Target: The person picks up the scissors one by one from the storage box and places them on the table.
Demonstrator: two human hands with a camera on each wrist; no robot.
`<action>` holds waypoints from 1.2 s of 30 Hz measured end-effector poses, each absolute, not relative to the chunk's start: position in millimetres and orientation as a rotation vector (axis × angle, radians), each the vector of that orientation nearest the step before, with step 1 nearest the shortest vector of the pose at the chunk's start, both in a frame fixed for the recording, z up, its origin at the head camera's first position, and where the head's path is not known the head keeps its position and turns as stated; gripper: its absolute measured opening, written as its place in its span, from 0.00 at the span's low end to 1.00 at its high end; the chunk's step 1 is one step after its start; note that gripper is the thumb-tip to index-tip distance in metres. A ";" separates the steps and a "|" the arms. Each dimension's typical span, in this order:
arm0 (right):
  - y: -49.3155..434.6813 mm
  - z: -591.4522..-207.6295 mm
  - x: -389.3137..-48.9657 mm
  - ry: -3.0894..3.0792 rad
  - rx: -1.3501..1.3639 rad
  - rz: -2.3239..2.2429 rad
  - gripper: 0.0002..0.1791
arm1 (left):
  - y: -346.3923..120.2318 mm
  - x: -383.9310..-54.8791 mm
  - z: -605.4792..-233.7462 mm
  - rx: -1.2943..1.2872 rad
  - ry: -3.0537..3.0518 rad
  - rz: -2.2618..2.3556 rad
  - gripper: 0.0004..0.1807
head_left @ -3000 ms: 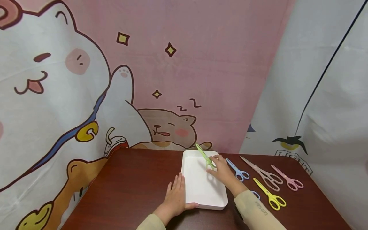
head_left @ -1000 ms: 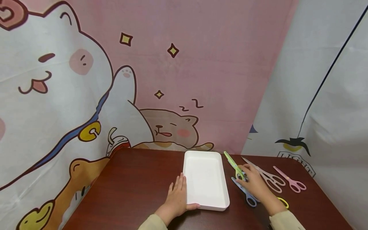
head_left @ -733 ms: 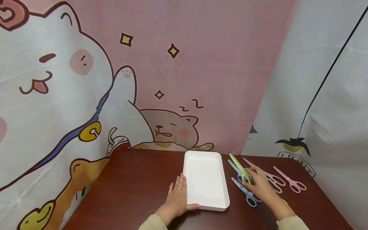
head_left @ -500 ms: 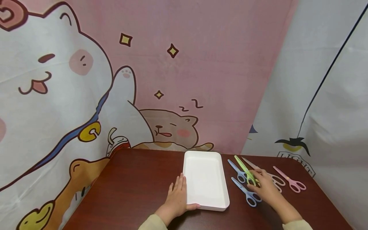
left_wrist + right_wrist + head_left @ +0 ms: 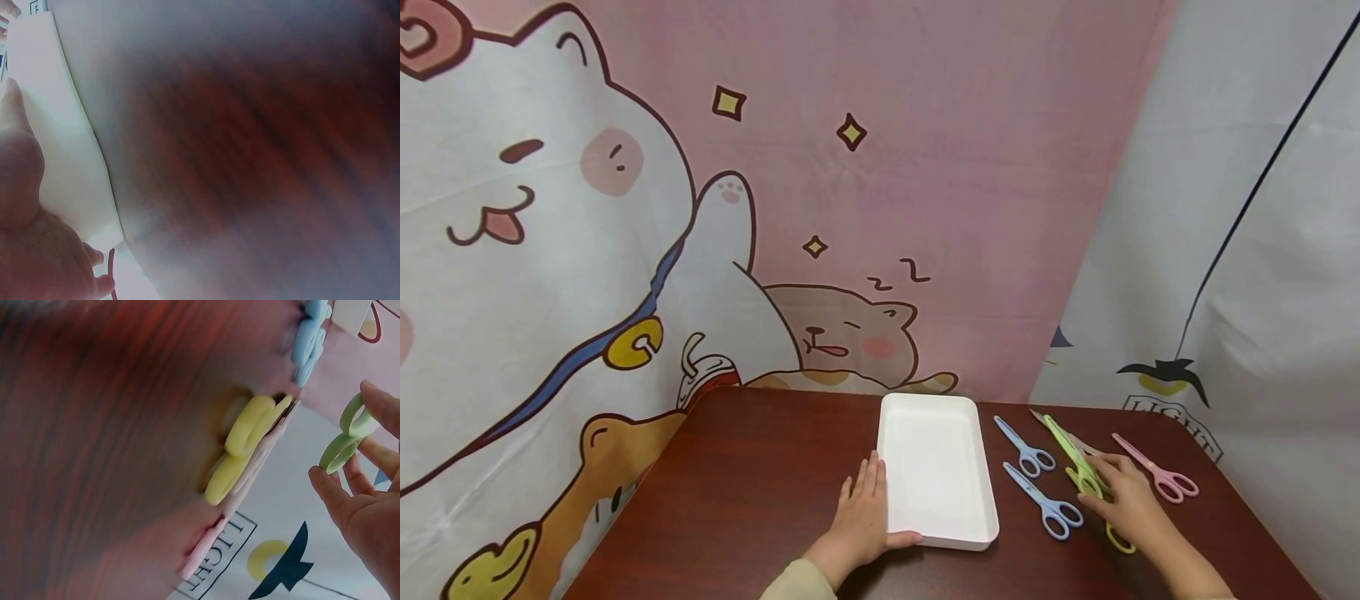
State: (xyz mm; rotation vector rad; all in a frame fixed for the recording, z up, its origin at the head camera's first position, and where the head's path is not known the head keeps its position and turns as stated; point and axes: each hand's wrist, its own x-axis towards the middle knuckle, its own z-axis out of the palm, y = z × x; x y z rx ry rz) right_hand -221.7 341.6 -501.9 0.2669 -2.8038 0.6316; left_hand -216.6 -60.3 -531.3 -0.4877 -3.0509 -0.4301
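In the head view my left hand lies along the left side of a white rectangular tray, fingers straight, thumb along its near edge. My right hand pinches a pair of light green scissors by its handle loops, blades pointing away. The right wrist view shows these green scissors raised off the table, near yellow scissors. From above, they partly cover the yellow scissors and the large beige-pink scissors; the hand hides more of both. The tray fills the left wrist view's left side.
Two pairs of blue scissors lie between the tray and my right hand. Pink scissors rest farther right. The dark red-brown table ends at the back against a printed cloth with cartoon animals.
My right hand has carried the green scissors from above the tray rightward, past the blue scissors, to above the yellow and beige-pink ones. The left hand stays against the tray.
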 end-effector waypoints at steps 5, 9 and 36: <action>352.3 -500.8 -217.8 -2.785 0.255 0.597 0.32 | -61.1 -215.4 -529.1 -0.479 -3.066 -0.429 0.71; 362.1 -498.2 -215.5 -2.811 0.224 0.582 0.34 | -61.6 -215.5 -529.2 -0.483 -3.065 -0.427 0.71; 392.9 -503.1 -205.0 -2.860 0.145 0.565 0.33 | -60.9 -217.2 -532.4 -0.483 -3.067 -0.443 0.72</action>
